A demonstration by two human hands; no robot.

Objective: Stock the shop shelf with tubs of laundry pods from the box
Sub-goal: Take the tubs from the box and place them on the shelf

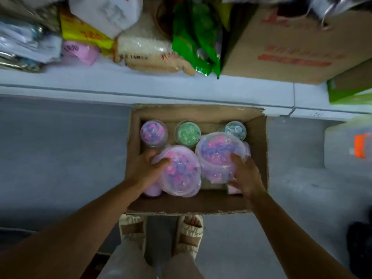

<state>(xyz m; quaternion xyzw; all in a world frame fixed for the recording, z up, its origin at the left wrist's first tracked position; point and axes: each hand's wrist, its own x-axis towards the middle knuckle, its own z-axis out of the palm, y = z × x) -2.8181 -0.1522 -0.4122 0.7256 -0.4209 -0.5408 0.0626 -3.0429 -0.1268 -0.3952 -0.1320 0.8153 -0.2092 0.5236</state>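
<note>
A: Which step is this, would you say?

B: The pick-up, by my reading. Both hands are down in the open cardboard box on the floor, each on a tub, and neither tub looks clear of the box yet.

A: Start at the left.

B: The left hand is clamped round the left pink tub, thumb lying over its clear lid, fingers wrapped down the side out of sight. The forearm comes in low from the lower left, nearly straight.

A: And the other side?

B: The right hand is closed on the right pink tub, thumb up against the lid's rim, fingers round the near wall. That tub sits tilted and higher, its lid towards the camera.

A: What is left in the box?

B: Three tubs along the far wall: a purple tub, a green tub and a pale blue-green tub.

A: The next move?

B: Lifting both straight up past the box walls, then carrying them forward to the white shelf. It is crowded with bags, so a free spot must be found.
</note>
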